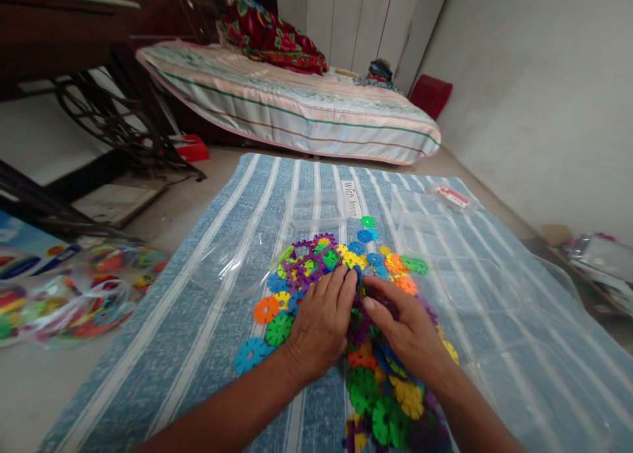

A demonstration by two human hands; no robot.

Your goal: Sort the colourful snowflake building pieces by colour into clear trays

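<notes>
A home bedroom is showing itself here: a bed (316, 130) is standing at the far side, and a striped sheet (217, 77) is covering it, while a red floral blanket (277, 41) is lying bunched on top. Pale panels (341, 18) are rising behind, and an iron treadle frame (129, 87) (the sewing-machine kind) is supporting a dark table (59, 37) on the left.

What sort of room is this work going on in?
Probably a bedroom in a home: a bed stands at the back, a red flowered blanket lies on it, and an iron-legged wooden table stands on the left.
</notes>
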